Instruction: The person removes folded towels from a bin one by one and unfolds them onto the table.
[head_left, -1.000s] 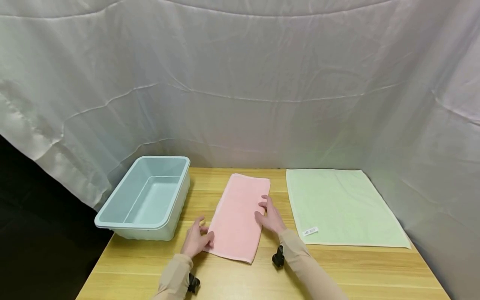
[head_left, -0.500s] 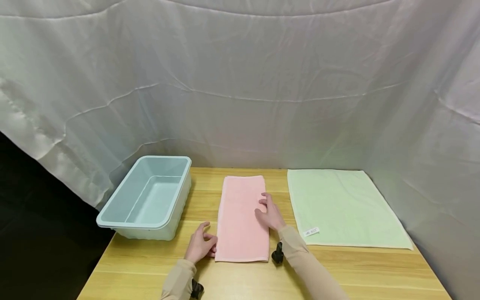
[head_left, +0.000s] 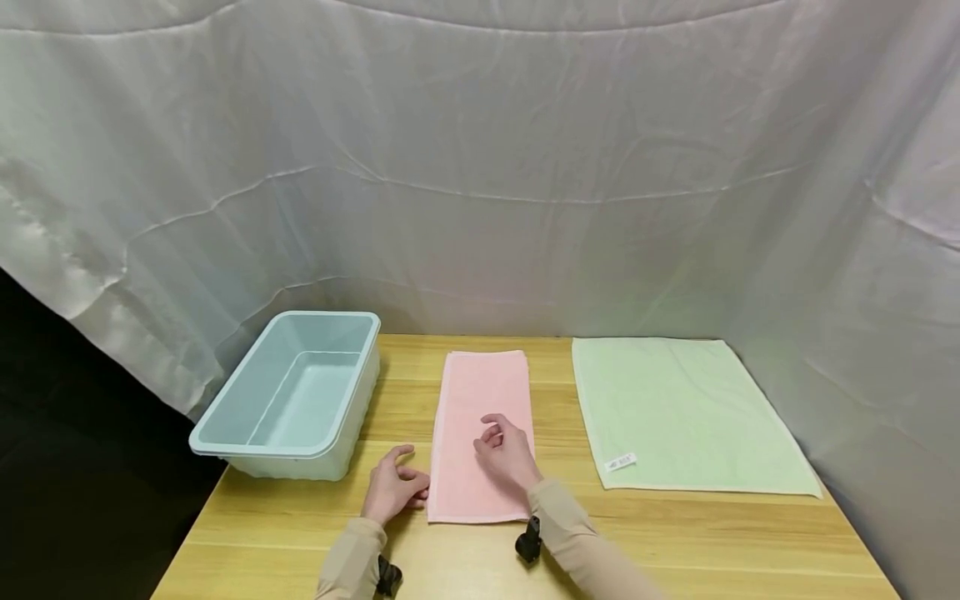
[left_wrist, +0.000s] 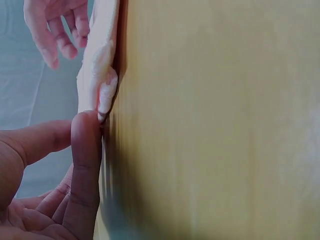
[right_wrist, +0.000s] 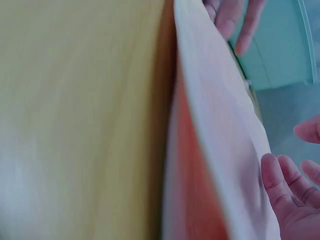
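A pink towel (head_left: 468,392), folded into a long strip, lies in the middle of the wooden table. At its near left edge rests my left hand (head_left: 392,487). In the left wrist view the thumb tip (left_wrist: 85,130) is right at the folded edge of the towel (left_wrist: 102,65), and nothing is gripped. My right hand (head_left: 508,454) is over the near half of the towel, its fingers loosely bent and holding nothing. The right wrist view shows its fingers (right_wrist: 275,175) beside the towel's top surface, with the near edge of the layers slightly parted.
A light blue plastic tub (head_left: 352,417) stands at the table's left side. Spread flat at the right is a pale green towel (head_left: 690,417) with a small white label (head_left: 621,462). Grey curtains (head_left: 480,167) hang behind and beside the wooden table (head_left: 675,542).
The pink towel has turned from slanted to straight. My right hand has come off its right edge and moved left over it. My left hand stays by the left edge.
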